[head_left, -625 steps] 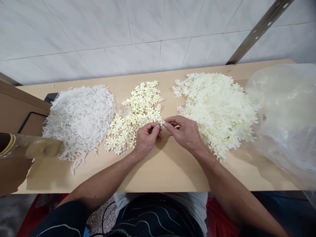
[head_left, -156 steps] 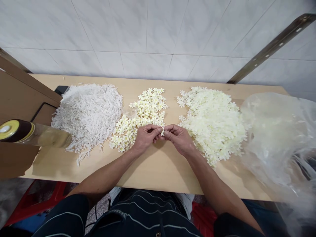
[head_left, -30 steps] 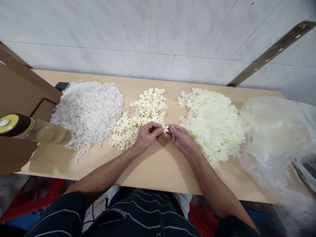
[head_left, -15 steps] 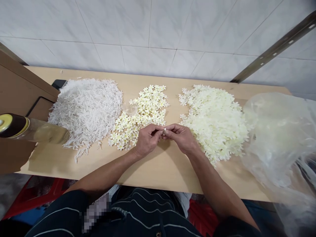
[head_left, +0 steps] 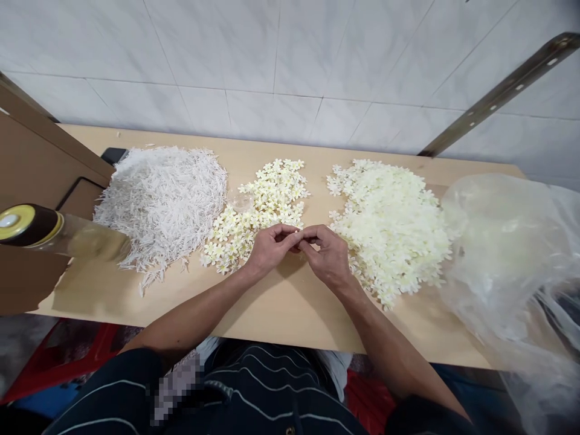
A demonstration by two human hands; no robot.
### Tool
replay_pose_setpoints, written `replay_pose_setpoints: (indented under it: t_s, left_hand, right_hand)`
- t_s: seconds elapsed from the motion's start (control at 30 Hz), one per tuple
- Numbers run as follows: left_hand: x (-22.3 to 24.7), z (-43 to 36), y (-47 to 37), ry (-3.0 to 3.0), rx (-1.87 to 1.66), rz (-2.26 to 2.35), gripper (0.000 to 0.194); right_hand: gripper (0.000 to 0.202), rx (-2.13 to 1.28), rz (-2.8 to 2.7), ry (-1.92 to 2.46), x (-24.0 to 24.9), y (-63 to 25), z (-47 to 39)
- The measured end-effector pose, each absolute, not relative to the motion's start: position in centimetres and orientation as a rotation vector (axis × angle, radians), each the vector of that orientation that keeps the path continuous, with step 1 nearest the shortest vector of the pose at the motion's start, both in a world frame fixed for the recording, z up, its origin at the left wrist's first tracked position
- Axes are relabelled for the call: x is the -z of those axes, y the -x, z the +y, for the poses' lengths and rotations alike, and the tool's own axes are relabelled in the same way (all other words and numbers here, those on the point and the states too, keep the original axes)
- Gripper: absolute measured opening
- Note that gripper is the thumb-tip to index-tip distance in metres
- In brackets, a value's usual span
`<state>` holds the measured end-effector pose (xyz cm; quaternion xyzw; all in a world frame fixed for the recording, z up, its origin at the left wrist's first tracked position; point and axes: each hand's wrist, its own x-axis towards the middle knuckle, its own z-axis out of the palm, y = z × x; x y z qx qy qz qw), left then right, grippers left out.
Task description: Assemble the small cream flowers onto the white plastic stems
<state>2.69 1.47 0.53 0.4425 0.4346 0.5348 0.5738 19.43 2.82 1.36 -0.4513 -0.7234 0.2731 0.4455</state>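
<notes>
Over the front middle of the table, my left hand (head_left: 270,249) and my right hand (head_left: 328,255) meet fingertip to fingertip, both closed in a pinch. Between them shows a tiny white flower piece (head_left: 297,232); the fingers cover most of it. Just beyond my left hand lies a loose heap of small artificial flowers with yellow centres (head_left: 272,196). Close to my right hand spreads a bigger pile of pale cream flowers (head_left: 392,223). Farther left is a mound of thin white stamen-like strands (head_left: 165,193).
A capped, see-through bottle (head_left: 86,235) and a cardboard box (head_left: 27,157) stand at the left. A small clear dish (head_left: 240,201) sits beside the middle flowers. At the right, a large clear plastic bag (head_left: 507,241) hangs over the edge. A tiled wall (head_left: 254,115) backs the table.
Both hands stay pinched together, their fingers turned slightly; the white piece, plainer before, is now more covered. The camera view has shifted a little.
</notes>
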Motion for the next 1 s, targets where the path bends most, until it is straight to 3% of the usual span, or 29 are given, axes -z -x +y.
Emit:
replay_pose_setpoints:
  t_s: [0.27,0.6,0.67,0.87,1.0]
  left_hand:
    - [-0.9,1.9,-2.3,-0.92,-1.276,0.975,0.035]
    - [-0.3,1.6,-3.1,-0.764,-1.28,0.9,0.036]
    - [-0.3,1.6,-3.2,-0.724,-1.259,0.867,0.039]
    - [-0.6,1.4,-3.0,-0.808,-1.248,0.921,0.04]
    - [-0.6,1.3,-3.1,-0.837,-1.273,0.97,0.038]
  right_hand:
    - [0.031,-1.149,-1.554,1.12,-1.8,-19.5,2.7]
    - [0.033,-1.517,-1.37,1.106,-3.0,-20.1,3.0]
    - [0.031,-1.44,-1.406,1.158,-2.9,-20.3,3.1]
    - [0.013,-0.734,-1.827,1.259,-2.1,-20.4,2.6]
    - [0.011,-0.63,-1.91,1.227,-1.9,-19.8,2.2]
